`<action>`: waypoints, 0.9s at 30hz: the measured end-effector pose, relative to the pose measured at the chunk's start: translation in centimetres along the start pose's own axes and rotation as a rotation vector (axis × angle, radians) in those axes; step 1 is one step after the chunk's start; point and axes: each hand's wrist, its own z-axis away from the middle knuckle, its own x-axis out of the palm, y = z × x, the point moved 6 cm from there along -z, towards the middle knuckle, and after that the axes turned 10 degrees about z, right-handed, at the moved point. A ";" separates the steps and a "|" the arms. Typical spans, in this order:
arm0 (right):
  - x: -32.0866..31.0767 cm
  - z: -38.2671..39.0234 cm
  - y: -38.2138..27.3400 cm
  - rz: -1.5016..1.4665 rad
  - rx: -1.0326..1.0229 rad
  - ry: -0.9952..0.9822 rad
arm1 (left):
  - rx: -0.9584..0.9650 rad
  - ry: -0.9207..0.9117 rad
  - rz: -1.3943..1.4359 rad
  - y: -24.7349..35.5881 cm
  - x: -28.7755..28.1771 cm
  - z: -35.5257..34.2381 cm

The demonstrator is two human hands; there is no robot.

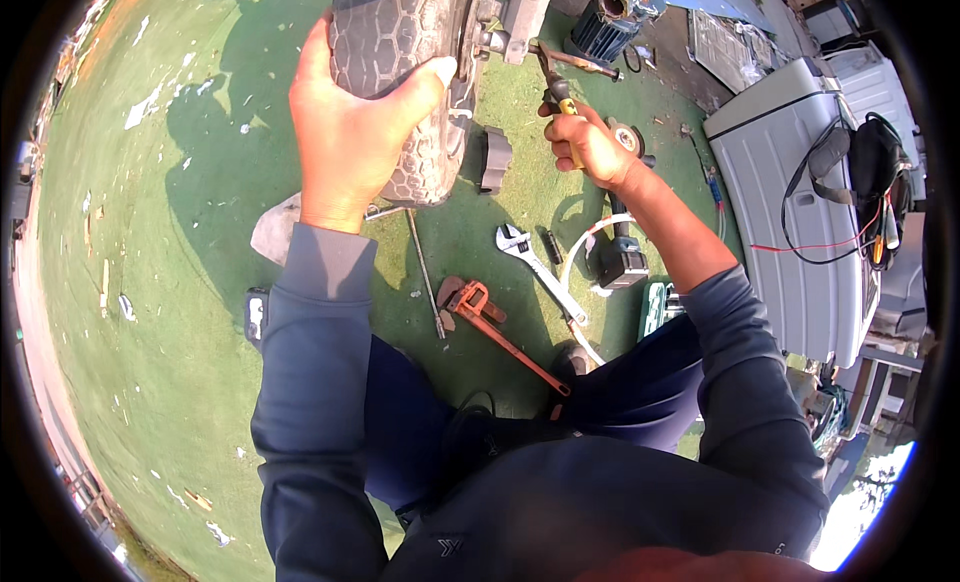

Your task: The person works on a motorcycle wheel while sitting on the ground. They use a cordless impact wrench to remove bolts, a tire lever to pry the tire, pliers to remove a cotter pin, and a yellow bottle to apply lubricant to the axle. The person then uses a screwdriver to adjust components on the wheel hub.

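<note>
A worn, knobbly tyre (385,42) on a wheel stands at the top centre. My left hand (355,127) grips it from above, thumb on its right side and fingers on its left. In my right hand (590,147) is a hand tool with a yellow-and-black handle (565,100). Its dark metal end meets the axle parts (495,42) to the right of the wheel, beside a rusty rod (590,65). The exact kind of tool cannot be made out. Below the hands lie an adjustable wrench (545,272) and an orange pipe wrench (500,334).
An angle grinder (625,207) with a battery lies below my right hand. A dark curved piece (493,160) and a long thin rod (425,272) are near the tyre. An electric motor (610,27) stands at the far right. A grey panelled box (785,212) with cables is further right.
</note>
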 end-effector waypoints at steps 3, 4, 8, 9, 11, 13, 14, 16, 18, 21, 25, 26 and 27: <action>-0.3 -0.7 0.1 -0.005 -0.025 -0.063 | 0.035 0.006 -0.005 0.1 0.6 0.3; 1.0 -0.1 -1.1 -0.070 0.014 -0.070 | 0.046 0.017 -0.061 0.2 0.0 0.5; 2.9 3.0 -5.6 -0.424 0.532 -0.218 | -0.017 0.047 0.001 0.3 -0.9 1.0; 2.7 3.0 -5.5 -0.392 0.480 -0.233 | -0.003 0.038 0.003 0.2 -0.8 0.7; 0.2 1.7 -2.0 0.029 0.117 -0.067 | 0.023 0.041 0.006 0.3 -1.1 -0.1; -1.7 0.7 -1.3 0.514 -0.101 0.029 | 0.042 0.051 0.011 0.0 -1.4 -0.9; -2.0 0.5 -1.0 0.501 -0.108 0.053 | 0.050 0.051 0.013 -0.2 -1.4 -1.2; -0.5 1.0 -1.9 0.376 -0.089 0.045 | 0.028 0.048 -0.010 -0.7 -1.8 -0.6; 2.4 2.5 -3.4 -0.193 0.275 -0.142 | -0.005 0.053 -0.032 -0.1 -2.6 0.1; 3.1 3.6 -4.7 -0.392 0.400 -0.187 | -0.011 0.041 0.010 0.4 -2.2 -0.4; 4.3 2.2 -2.3 -0.216 0.157 0.000 | -0.012 0.034 0.008 0.0 -1.5 -0.5; 5.6 1.0 -1.6 -0.169 0.119 0.054 | -0.029 0.039 -0.012 0.5 -1.9 -0.4; 5.6 -0.6 -0.5 -0.020 0.001 0.151 | -0.040 0.039 -0.021 0.6 -1.8 -0.4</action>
